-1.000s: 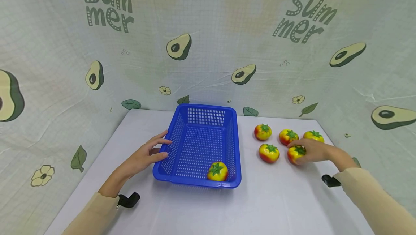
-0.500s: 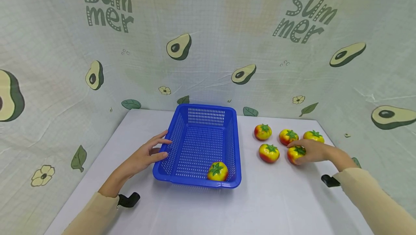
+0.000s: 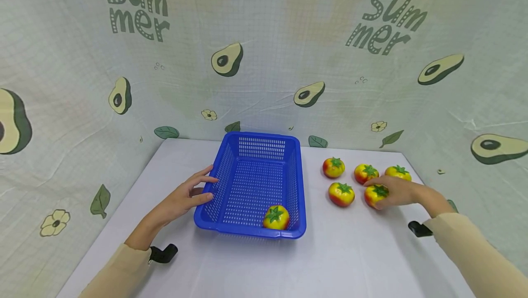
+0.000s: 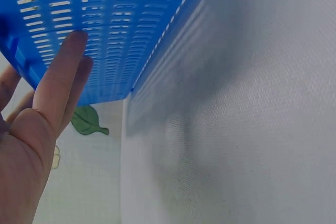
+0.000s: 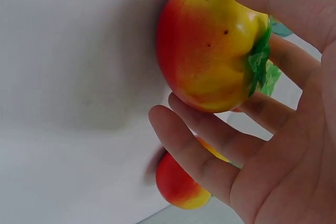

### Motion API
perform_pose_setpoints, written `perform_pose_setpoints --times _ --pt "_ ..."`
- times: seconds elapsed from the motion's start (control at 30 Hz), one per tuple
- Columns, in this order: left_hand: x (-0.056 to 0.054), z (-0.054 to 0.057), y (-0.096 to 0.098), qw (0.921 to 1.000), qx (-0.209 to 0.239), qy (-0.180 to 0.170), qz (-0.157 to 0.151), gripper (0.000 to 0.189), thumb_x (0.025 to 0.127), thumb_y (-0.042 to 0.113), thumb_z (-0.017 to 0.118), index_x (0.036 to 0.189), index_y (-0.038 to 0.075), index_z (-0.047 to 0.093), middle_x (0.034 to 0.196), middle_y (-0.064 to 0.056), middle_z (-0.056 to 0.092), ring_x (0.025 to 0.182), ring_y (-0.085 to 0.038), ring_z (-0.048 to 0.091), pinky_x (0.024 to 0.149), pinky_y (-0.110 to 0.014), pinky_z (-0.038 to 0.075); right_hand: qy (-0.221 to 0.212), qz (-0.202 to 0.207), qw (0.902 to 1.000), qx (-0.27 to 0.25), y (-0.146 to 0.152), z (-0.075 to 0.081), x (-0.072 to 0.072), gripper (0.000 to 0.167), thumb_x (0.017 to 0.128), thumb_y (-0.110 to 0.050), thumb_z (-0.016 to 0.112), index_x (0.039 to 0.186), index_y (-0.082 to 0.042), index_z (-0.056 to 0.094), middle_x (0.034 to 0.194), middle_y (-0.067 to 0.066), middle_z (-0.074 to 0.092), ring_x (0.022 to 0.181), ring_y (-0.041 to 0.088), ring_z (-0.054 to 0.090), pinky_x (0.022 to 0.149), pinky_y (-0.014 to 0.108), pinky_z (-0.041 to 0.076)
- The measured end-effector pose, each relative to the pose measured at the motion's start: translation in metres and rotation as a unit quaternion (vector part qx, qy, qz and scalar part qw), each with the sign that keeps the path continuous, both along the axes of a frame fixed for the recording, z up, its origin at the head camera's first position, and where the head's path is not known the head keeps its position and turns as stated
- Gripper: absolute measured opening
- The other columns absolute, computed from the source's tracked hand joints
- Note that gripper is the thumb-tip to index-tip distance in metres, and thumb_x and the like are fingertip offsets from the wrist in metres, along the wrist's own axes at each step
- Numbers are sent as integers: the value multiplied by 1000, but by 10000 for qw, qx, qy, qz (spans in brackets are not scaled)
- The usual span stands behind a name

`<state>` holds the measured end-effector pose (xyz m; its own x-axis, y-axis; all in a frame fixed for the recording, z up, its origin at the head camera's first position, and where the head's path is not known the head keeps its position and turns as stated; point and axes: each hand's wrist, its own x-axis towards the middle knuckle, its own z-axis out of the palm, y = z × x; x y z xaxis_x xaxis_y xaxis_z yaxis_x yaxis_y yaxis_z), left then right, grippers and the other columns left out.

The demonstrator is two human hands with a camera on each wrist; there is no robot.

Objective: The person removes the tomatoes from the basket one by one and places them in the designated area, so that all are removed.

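Observation:
In the head view my left hand point(image 3: 187, 192) rests at the left rim of a blue plastic basket point(image 3: 298, 174), its fingers extended. Seen from the left wrist, straight fingers point(image 4: 58, 77) lie against the slotted outer wall of the basket. A yellow-red toy persimmon point(image 3: 275, 217) with a green leafy top sits in the basket's near right corner. On the right side of the table, my right hand point(image 3: 395, 191) holds another persimmon point(image 5: 205, 45) between thumb and fingers, the little finger and its neighbour reaching past it. The hand hides part of that fruit's far side.
Around the right hand lie more persimmons: one at the back left point(image 3: 333, 168), one to the left point(image 3: 341, 194), one behind point(image 3: 366, 173) and one at the far right point(image 3: 398, 173). A printed cloth point(image 3: 264, 50) encloses the white table point(image 3: 338, 256) at the back and sides.

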<state>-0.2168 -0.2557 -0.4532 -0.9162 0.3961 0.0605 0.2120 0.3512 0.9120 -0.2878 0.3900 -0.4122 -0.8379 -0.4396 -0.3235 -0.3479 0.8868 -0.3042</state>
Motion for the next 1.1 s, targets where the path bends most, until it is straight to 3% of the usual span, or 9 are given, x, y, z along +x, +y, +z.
perform_pose_setpoints --times 0.33,0.5,0.6,0.8,1.1 --pt "1 0 1 10000 5 85 -24 49 105 24 69 151 11 56 179 -9 11 152 -54 33 118 -73 33 -44 -61 10000 35 -1 6 6 70 87 -38 85 146 -10 61 144 29 57 125 49 53 100 79 45" --pt "0 0 1 9999 -72 103 -10 48 105 25 68 150 13 57 179 -9 11 149 -55 37 117 -73 34 63 32 10000 -63 0 14 10 70 86 -38 86 145 -8 62 144 29 57 126 48 55 101 76 47" --pt "0 0 1 9999 -82 119 -14 48 105 25 68 150 13 57 179 -9 12 149 -54 37 117 -73 34 177 160 9996 -117 -1 20 12 72 86 -37 87 145 -6 61 139 25 60 118 43 59 97 70 52" --pt "-1 0 0 9999 -38 106 -20 47 105 24 68 150 14 57 179 -8 12 156 -53 24 120 -75 28 315 161 9994 -22 -11 39 15 78 84 -40 88 148 -5 59 138 25 58 111 38 58 92 63 56" --pt "0 1 0 10000 -51 53 -19 49 105 24 68 151 13 56 179 -10 11 146 -54 42 115 -73 37 542 342 9977 -225 -50 65 26 69 87 -34 86 148 -14 60 146 20 56 126 41 57 93 62 59"
